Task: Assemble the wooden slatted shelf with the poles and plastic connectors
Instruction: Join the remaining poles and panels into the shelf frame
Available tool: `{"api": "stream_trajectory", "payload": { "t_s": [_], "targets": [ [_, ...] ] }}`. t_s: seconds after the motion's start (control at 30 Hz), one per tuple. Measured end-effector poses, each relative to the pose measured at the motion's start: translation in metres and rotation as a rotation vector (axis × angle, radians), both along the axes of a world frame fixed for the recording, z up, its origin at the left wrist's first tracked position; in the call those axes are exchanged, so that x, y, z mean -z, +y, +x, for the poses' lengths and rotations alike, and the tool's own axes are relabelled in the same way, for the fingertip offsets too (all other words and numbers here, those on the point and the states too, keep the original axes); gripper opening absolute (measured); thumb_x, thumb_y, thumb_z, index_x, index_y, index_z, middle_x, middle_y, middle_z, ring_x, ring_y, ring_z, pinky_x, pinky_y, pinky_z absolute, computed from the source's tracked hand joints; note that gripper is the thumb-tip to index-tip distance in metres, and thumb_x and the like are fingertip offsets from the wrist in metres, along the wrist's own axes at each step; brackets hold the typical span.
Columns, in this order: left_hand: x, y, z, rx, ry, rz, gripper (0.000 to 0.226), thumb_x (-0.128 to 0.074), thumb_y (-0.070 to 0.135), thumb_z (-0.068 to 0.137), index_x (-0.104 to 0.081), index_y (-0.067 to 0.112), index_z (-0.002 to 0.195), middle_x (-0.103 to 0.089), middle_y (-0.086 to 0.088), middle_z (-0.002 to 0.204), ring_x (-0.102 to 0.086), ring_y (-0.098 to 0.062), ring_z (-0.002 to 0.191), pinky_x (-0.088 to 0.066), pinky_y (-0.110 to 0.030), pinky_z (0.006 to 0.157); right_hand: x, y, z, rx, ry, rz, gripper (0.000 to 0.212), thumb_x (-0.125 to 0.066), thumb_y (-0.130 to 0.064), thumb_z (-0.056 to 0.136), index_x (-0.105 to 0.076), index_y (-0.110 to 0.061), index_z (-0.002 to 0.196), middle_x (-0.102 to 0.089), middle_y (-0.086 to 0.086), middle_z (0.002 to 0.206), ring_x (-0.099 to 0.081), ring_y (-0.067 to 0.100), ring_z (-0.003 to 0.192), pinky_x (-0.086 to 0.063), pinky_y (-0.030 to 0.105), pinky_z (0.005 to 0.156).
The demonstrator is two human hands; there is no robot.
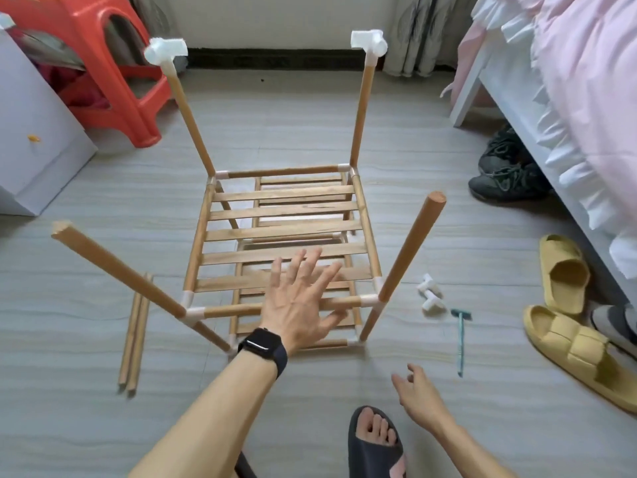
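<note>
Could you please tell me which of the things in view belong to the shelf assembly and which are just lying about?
For the job: shelf frame, upright poles, fitted connectors, loose connectors, spare poles, probably the teal tool.

Lying about: red stool, yellow slippers, dark shoes, bed, white box.

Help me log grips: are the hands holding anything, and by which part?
Nothing is held: left hand spread open over the shelf, right hand open above the floor.
</note>
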State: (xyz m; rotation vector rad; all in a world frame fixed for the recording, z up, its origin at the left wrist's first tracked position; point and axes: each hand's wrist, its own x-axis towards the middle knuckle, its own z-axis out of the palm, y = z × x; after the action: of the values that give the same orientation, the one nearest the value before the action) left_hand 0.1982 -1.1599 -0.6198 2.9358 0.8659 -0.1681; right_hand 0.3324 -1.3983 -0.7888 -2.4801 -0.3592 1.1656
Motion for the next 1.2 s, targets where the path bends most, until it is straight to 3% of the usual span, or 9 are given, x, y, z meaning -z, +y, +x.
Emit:
{"api": "stream_trajectory", "payload": {
  "t_s": [0.13,0.33,0.5,0.63,0.77,0.9,1.03,1.13,1.2],
  "targets": [
    [0.005,0.024,0.006,-0.028,0.09,-0.11,0.087,-0.032,0.087,0.084,0.011,0.055,0.152,0.019,0.005,0.166,0.015,-0.027,0.154,-0.004,-0.059,0.123,0.009,0.019,0.062,-0.011,-0.182,-0.069,0.057,-0.05,-0.039,0.1,-0.037,-0.014,0.15,-0.042,0.018,0.151,-0.041,0.034,0.139,-0.034,0.042,0.112],
    [0.0,0.028,0.008,-0.039,0.113,-0.206,0.097,-0.013,0.101,0.068,0.015,0.058,0.15,0.029,0.008,0.163,0.028,-0.024,0.15,0.009,-0.057,0.122,0.022,0.066,0.144,-0.061,-0.213,-0.127,0.059,-0.052,-0.031,0.093,-0.037,-0.027,0.15,-0.045,0.014,0.151,-0.045,0.036,0.135,-0.039,0.04,0.109],
    [0.003,0.027,0.012,-0.093,0.087,-0.21,0.094,-0.015,0.1,0.071,0.0,0.056,0.153,0.026,0.012,0.163,0.028,-0.018,0.15,0.01,-0.053,0.123,0.05,0.084,0.162,-0.019,-0.194,-0.145,0.063,-0.049,-0.028,0.094,-0.033,-0.031,0.155,-0.037,0.013,0.158,-0.038,0.035,0.141,-0.031,0.04,0.118],
    [-0.002,0.028,0.012,-0.132,0.05,-0.243,0.093,-0.025,0.1,0.069,-0.018,0.055,0.15,0.017,0.018,0.164,0.02,-0.015,0.152,0.007,-0.05,0.123,0.046,0.085,0.142,0.059,-0.306,-0.076,0.052,-0.044,-0.024,0.098,-0.045,-0.022,0.149,-0.044,0.018,0.151,-0.042,0.037,0.137,-0.033,0.04,0.113],
    [-0.009,0.027,0.013,-0.154,0.035,-0.27,0.094,-0.029,0.102,0.064,-0.026,0.056,0.147,0.004,0.018,0.165,0.01,-0.016,0.152,-0.001,-0.05,0.123,0.023,0.067,0.09,0.203,-0.345,0.111,0.025,-0.053,-0.026,0.097,-0.061,-0.02,0.119,-0.062,0.02,0.116,-0.057,0.038,0.11,-0.044,0.037,0.09],
    [-0.014,0.022,0.006,-0.158,0.057,-0.26,0.094,-0.028,0.1,0.067,-0.024,0.054,0.15,0.004,0.014,0.167,0.007,-0.019,0.153,-0.003,-0.05,0.123,-0.022,0.054,0.051,0.375,-0.176,0.377,0.01,-0.057,-0.032,0.098,-0.064,-0.026,0.1,-0.071,0.005,0.093,-0.066,0.025,0.087,-0.053,0.039,0.079],
    [-0.022,0.014,-0.002,-0.184,0.098,-0.272,0.097,-0.025,0.1,0.069,-0.019,0.052,0.153,0.004,0.011,0.167,0.005,-0.023,0.153,-0.005,-0.052,0.124,-0.104,0.055,0.046,0.539,0.029,0.712,0.014,-0.048,-0.016,0.102,-0.062,-0.02,0.104,-0.068,0.013,0.087,-0.058,0.017,0.064,-0.052,0.033,0.062],
    [-0.03,0.011,-0.01,-0.195,0.142,-0.284,0.1,-0.024,0.099,0.069,-0.018,0.049,0.155,0.004,0.008,0.168,0.002,-0.025,0.154,-0.008,-0.053,0.124,-0.185,0.056,0.048,0.53,0.07,0.92,0.016,-0.051,-0.015,0.101,-0.057,-0.022,0.114,-0.07,0.01,0.087,-0.057,0.018,0.063,-0.051,0.034,0.064],
    [-0.047,0.012,-0.013,-0.19,0.188,-0.334,0.094,-0.04,0.09,0.077,-0.023,0.042,0.156,-0.005,0.004,0.168,-0.01,-0.027,0.153,-0.017,-0.049,0.122,-0.236,0.052,0.046,0.458,0.047,1.018,0.019,-0.058,-0.017,0.099,-0.057,-0.021,0.117,-0.074,0.009,0.091,-0.06,0.019,0.067,-0.053,0.037,0.068]
  ]
}}
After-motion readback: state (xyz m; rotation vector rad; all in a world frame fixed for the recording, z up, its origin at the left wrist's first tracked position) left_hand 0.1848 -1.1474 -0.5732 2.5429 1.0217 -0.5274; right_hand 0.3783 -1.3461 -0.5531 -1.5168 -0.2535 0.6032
